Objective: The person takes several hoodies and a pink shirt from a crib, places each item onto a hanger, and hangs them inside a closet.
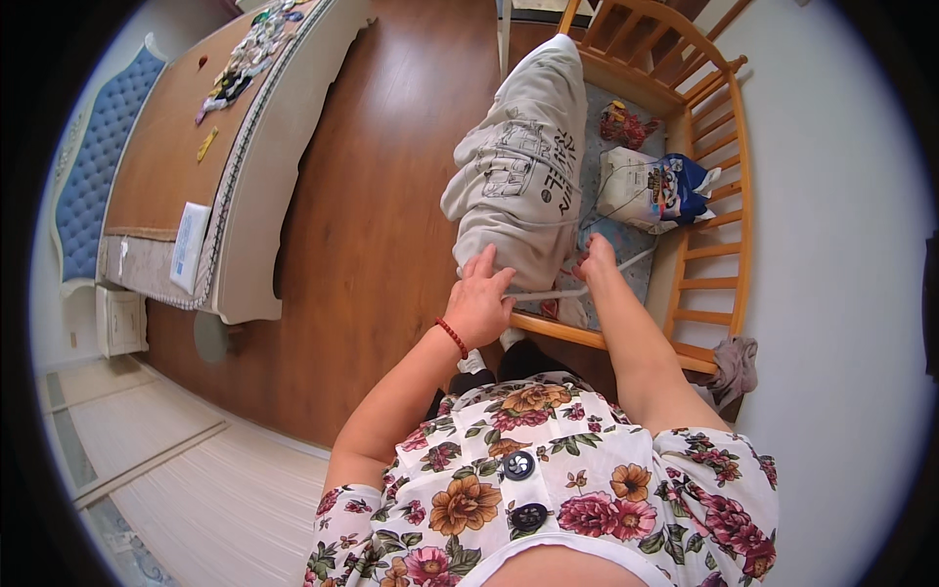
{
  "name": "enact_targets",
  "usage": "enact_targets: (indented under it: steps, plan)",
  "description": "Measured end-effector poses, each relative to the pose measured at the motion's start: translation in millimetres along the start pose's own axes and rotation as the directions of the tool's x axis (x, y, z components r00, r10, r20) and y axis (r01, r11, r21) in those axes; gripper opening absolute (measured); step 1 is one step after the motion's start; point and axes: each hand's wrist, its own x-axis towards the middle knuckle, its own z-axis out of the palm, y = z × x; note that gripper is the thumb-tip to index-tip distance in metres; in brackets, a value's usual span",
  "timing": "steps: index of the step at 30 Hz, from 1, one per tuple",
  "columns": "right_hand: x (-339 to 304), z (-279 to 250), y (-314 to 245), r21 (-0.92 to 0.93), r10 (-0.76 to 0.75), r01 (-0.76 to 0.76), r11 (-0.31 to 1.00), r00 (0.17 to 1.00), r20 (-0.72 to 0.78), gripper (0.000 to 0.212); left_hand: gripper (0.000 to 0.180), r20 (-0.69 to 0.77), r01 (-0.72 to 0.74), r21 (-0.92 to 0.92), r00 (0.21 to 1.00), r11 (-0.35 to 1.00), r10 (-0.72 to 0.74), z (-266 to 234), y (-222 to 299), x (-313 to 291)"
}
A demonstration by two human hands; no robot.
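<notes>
Creased cloth (523,166) (seemingly soft) bulges, touching the left hand (477,305).

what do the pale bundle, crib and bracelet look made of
Pale bundle: soft matte fabric, perhaps cotton, since it wrinkles and folds.
Crib: likely varnished wood, from its warm orange-brown tone and slight sheen.
Bracelet: dark red beads, maybe wood or plastic; too small to tell.
</notes>
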Motion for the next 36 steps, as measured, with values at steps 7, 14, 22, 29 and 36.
enact_targets:
  steps: [7,14,22,29,36]
  plan:
    - [80.4,-5.8,-2.3,0.122,0.313,-0.327,0.937,0.943,0.116,0.044,0.036,-0.020,0.002,-0.054,1.000,0.999,-0.003,-0.3,6.8,7.4]
    - [85.8,1.5,7.6,0.150,0.266,-0.345,0.927,0.883,0.387,0.044,0.035,-0.026,0.090,-0.113,0.995,0.989,-0.094,-13.7,12.6,-7.8]
    - [91.2,-16.5,-1.8,0.236,0.060,-0.248,0.940,0.797,0.600,0.038,0.033,-0.028,0.103,-0.135,0.994,0.986,-0.107,-20.5,16.2,-12.8]
    - [65.6,-57.6,-39.5,0.205,0.085,-0.333,0.921,0.683,0.725,0.036,0.033,-0.034,0.113,-0.147,0.992,0.983,-0.119,-25.9,15.6,-25.5]
    - [37.4,-74.9,-78.3,0.263,-0.043,-0.220,0.940,0.687,0.726,0.032,0.039,0.082,-0.014,0.307,0.997,0.952,-0.011,-41.9,31.3,-19.4]
